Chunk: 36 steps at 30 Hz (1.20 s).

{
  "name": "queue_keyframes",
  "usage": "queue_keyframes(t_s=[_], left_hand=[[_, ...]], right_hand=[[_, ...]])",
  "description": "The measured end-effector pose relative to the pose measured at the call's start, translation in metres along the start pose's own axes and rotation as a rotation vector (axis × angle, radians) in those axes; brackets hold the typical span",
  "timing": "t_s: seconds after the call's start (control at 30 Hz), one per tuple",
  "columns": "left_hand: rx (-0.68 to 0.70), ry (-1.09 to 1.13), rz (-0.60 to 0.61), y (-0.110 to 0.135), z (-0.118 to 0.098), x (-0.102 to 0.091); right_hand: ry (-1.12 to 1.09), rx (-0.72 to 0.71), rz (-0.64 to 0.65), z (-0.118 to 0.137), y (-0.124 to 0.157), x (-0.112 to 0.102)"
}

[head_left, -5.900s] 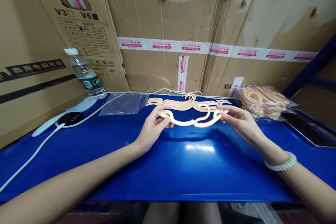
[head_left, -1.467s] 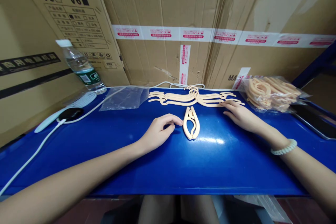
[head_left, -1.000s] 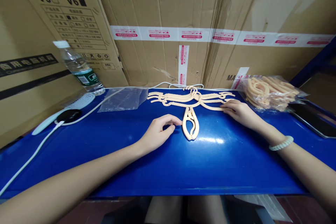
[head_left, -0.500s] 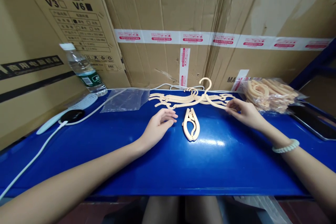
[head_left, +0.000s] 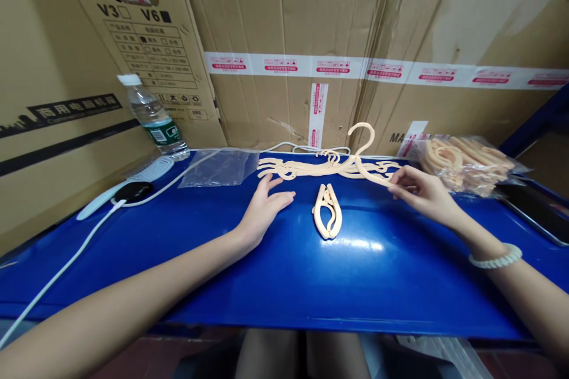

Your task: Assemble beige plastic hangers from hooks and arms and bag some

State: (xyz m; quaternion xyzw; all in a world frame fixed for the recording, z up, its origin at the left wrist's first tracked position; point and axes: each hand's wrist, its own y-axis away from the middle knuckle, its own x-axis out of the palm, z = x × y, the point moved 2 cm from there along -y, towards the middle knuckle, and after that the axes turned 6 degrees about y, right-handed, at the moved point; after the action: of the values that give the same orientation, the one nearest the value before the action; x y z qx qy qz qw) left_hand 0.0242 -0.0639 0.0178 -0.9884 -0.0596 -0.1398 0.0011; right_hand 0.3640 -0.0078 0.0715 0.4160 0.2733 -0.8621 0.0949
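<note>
Between the thumb and fingers of my right hand [head_left: 420,192] is the right arm tip of an unfolded cream plastic hanger [head_left: 373,176]. Its hook stands up toward the cardboard, and its left arm overlaps a pile of unfolded hangers [head_left: 311,169] lying at the back of the table. My left hand [head_left: 260,213] is open, thumb and fingers apart, close to the left ends of those hangers; whether a fingertip touches one I cannot tell. A folded hanger [head_left: 338,217] lies on the blue table [head_left: 284,284] between my hands.
Clear bags of folded hangers [head_left: 466,163] and a dark phone [head_left: 540,210] are at the right. At the left are a water bottle [head_left: 162,124], a pale brush [head_left: 149,173], a black disc [head_left: 133,191] with a white cable, and a flat plastic bag [head_left: 220,169]. Cardboard boxes [head_left: 267,112] wall the back.
My left hand has spread its fingers and reached toward the hangers' left ends. The held hanger's hook has risen slightly, with my right hand still on its tip. The view has shifted a little.
</note>
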Motion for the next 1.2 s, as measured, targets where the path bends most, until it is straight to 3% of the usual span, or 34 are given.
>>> queue_keyframes(t_s=[0.17, 0.47, 0.63, 0.87, 1.07, 1.2], left_hand=[[0.135, -0.087, 0.023, -0.001, 0.0, -0.001], [0.385, -0.393, 0.239, 0.009, 0.0, 0.005], [0.535, -0.552, 0.231, 0.01, -0.005, 0.004], [0.456, -0.478, 0.183, 0.011, -0.007, 0.005], [0.414, -0.426, 0.177, 0.011, -0.006, 0.005], [0.39, -0.394, 0.184, 0.012, -0.005, 0.004]], right_hand=[[-0.035, -0.026, 0.081, 0.009, 0.002, 0.003], [-0.082, -0.041, 0.17, 0.03, 0.01, 0.012], [0.03, -0.128, 0.123, 0.03, 0.011, 0.015], [0.471, -0.424, 0.017, 0.031, 0.009, 0.011], [0.842, -0.262, -0.178, 0.037, 0.018, 0.007], [0.957, -0.247, -0.217, 0.043, 0.02, 0.008]])
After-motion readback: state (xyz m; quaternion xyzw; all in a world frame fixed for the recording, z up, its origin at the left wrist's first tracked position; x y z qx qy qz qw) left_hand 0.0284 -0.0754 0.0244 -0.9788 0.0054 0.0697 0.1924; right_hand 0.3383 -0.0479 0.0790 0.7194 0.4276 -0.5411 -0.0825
